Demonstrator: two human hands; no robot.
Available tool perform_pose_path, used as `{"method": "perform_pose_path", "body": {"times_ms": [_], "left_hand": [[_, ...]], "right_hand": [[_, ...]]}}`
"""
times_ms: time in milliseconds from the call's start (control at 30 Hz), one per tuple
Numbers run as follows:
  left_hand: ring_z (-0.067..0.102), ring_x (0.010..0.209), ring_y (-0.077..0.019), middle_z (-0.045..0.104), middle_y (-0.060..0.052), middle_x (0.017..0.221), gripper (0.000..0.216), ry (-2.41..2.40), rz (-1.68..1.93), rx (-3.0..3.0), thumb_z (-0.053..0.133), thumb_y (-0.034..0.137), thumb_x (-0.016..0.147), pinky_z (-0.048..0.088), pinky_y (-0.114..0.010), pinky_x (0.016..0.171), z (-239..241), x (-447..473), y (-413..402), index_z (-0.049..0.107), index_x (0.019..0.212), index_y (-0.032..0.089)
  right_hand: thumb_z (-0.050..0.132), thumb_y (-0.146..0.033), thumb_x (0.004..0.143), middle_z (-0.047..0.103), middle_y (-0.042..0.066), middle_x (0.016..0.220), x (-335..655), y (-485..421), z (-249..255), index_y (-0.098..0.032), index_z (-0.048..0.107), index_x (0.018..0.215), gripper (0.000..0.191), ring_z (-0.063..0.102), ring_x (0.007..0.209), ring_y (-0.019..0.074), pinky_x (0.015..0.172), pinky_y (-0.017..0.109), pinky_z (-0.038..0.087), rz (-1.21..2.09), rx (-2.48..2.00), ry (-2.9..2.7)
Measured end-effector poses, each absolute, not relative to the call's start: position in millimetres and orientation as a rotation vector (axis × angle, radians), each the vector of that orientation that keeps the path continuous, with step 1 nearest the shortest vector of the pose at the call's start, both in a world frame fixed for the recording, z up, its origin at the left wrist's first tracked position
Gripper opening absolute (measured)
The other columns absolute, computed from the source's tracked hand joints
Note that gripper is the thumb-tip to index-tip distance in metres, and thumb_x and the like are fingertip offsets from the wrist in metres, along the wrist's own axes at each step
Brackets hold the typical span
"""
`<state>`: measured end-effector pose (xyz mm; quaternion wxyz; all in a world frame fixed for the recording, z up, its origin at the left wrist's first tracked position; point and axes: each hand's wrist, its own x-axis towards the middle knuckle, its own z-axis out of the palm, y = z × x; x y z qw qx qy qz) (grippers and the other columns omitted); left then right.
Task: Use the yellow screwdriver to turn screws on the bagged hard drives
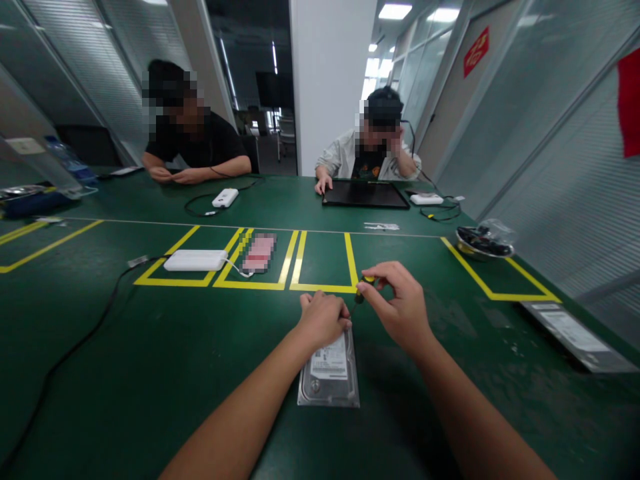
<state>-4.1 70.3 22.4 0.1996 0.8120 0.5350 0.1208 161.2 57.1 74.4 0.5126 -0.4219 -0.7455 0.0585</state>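
Hard drive (335,392) flat on the green table (200,373) before me, white label (329,361) up, print too small to read. My left hand (324,321) lies over its far end, fingers curled; whether they grasp anything, I cannot tell. My right hand (403,303) pinches one screwdriver (361,293) by its black-and-yellow handle, shaft slanting down near the drive's far right corner; tip contact unclear. Second metal unit (575,333) at right, its label also illegible to me. Counted: three white boxes (195,261), two co-workers (215,143), one red sign (476,52) bearing a single large character.
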Motion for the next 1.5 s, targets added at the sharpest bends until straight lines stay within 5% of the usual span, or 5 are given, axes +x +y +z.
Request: {"method": "perform_pose_path", "body": {"times_ms": [700, 900, 1500], "left_hand": [[0.052, 0.102, -0.0278, 0.071, -0.002, 0.093, 0.01, 1.497, 0.346, 2.275, 0.068, 0.035, 0.08, 0.025, -0.04, 0.08, 19.6, -4.5, 71.3, 0.068, 0.083, 0.025], [0.051, 0.102, -0.0282, 0.071, -0.002, 0.095, 0.012, 1.511, 0.356, 2.269, 0.069, 0.037, 0.079, 0.025, -0.041, 0.08, 21.8, -5.0, 71.2, 0.068, 0.084, 0.025], [0.051, 0.105, -0.029, 0.071, -0.003, 0.097, 0.013, 1.527, 0.336, 2.269, 0.069, 0.037, 0.08, 0.026, -0.041, 0.084, 21.9, -4.3, 70.3, 0.069, 0.084, 0.024]], "right_hand": [[0.06, -0.015, 0.088, 0.068, 0.004, 0.103, 161.5, 56.3, 73.4, -0.021, 0.065, 0.107, 0.02, 0.061, 0.092, 0.0166, 0.072, 0.029, 0.049, 0.182, -0.972, -1.866], [0.068, -0.019, 0.084, 0.063, 0.004, 0.089, 161.9, 56.6, 75.7, -0.019, 0.067, 0.097, 0.013, 0.058, 0.08, 0.0158, 0.065, 0.028, 0.047, 0.117, -0.986, -1.846], [0.061, -0.014, 0.086, 0.066, 0.003, 0.094, 164.9, 56.9, 76.3, -0.019, 0.066, 0.103, 0.019, 0.059, 0.082, 0.015, 0.067, 0.027, 0.048, 0.139, -0.972, -1.889]]}}
